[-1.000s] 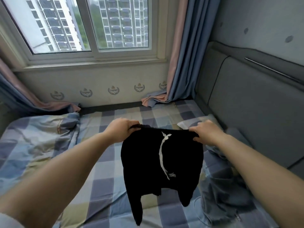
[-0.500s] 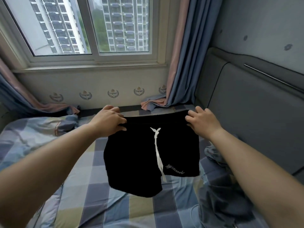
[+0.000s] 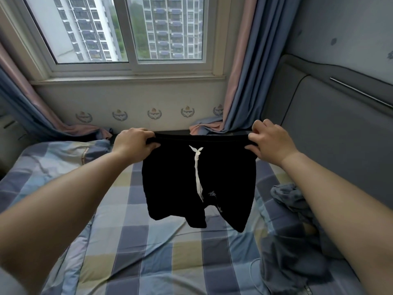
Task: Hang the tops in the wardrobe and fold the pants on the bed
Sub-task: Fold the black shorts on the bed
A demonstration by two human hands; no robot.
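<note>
Head view, sweeping from nine o'clock across to three. Far out at nine, a rumpled blue quilt [image 3: 49,160] lies bunched on the bed [image 3: 131,256], whose checked sheet of blue, grey and pale yellow squares fills the lower frame. Up at eleven to twelve, the window [image 3: 127,30] looks out on tower blocks, with a blue and pink curtain [image 3: 238,67] hanging at one o'clock and pooling on the mattress edge.

Now the action: the left hand [image 3: 133,143] comes in from eight o'clock, its fingers [image 3: 148,139] curled tight over the left end of the waistband. Dead centre hang the black shorts [image 3: 225,177], held up in the air, stretched flat between the two hands, waistband level and taut, both legs dangling free above the sheet without touching it. A white drawstring [image 3: 197,173] is knotted at the top and trails straight down the front; small white lettering sits near the hem, too small to read.

Over to two o'clock, the right hand [image 3: 270,143] pinches the other end of the waistband, thumb underneath, fingertips hooked over the top edge. Below it at four o'clock, a crumpled grey-blue garment [image 3: 291,248] lies heaped on the bed, just beside the grey padded headboard [image 3: 331,128] at three.
</note>
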